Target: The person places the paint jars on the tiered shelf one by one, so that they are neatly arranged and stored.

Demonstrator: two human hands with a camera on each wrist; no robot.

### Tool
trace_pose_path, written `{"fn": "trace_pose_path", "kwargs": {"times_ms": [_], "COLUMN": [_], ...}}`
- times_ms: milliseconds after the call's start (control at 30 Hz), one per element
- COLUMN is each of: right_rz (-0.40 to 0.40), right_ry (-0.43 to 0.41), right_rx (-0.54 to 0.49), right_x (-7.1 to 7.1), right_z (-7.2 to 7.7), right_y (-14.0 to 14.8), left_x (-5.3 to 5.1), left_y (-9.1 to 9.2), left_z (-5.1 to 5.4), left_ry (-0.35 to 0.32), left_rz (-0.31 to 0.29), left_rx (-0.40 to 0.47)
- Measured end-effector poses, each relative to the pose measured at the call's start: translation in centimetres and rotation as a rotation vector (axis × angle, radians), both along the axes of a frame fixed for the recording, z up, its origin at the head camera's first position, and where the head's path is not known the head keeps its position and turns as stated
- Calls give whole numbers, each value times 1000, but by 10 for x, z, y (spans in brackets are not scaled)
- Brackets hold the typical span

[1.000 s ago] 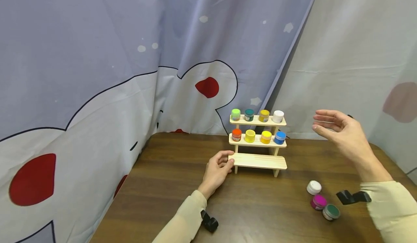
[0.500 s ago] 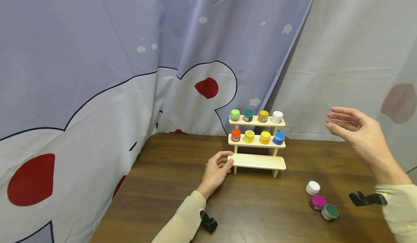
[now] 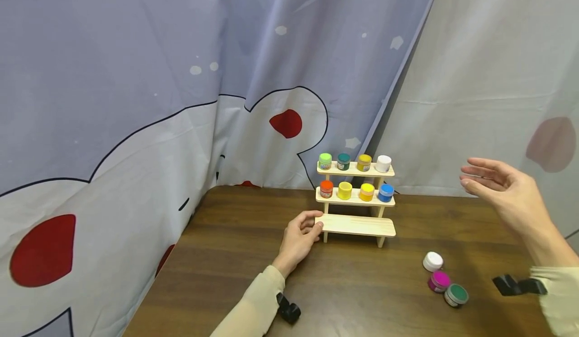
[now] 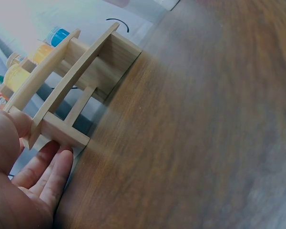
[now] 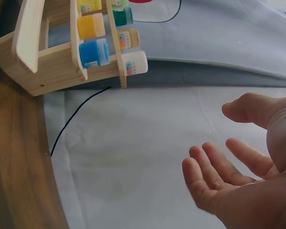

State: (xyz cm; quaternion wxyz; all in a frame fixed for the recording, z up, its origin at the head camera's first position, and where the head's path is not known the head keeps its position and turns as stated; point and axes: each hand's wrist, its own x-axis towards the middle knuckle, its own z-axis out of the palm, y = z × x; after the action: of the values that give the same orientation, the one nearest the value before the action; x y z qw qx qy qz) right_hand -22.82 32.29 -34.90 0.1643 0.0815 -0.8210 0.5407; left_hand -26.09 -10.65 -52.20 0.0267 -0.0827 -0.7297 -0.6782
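Note:
A three-tier wooden display rack stands on the table, with several small paint jars on its upper two tiers. My left hand holds the left end of its bare lowest shelf, the thumb on the board and the fingers by the side support. On the middle tier sit red, yellow, orange-yellow and blue jars; light green, dark green, ochre and white ones stand on top. To the right of the rack, my right hand is raised in the air, fingers loosely bent, holding nothing.
Three jars stand on the brown table at the right front: a white jar, a magenta jar and a dark green jar. A patterned curtain hangs behind the table and along its left side.
My right hand has moved to the right, away from the rack, and ends slightly lower. The left hand stays on the lowest shelf, and the jars keep their places.

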Motion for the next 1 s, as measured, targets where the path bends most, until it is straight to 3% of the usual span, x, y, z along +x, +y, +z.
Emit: {"fn": "trace_pose_path", "kwargs": {"times_ms": [200,467,700,1000], "right_rz": [23,0,121,136], "right_ry": [-47,-107,-88,-172], "right_rx": [12,143,106,104], "right_x": [6,14,22,35], "right_z": [-15,-44,-77,-117], "right_y": [9,18,25,25], "left_x": [1,2,2,2], "left_y": [0,1,1,1], "left_z": [0,1,1,1], "left_ry": [12,13,12,21], "left_rz": [2,9,4,3], "left_rx": [15,10,12,20]}}
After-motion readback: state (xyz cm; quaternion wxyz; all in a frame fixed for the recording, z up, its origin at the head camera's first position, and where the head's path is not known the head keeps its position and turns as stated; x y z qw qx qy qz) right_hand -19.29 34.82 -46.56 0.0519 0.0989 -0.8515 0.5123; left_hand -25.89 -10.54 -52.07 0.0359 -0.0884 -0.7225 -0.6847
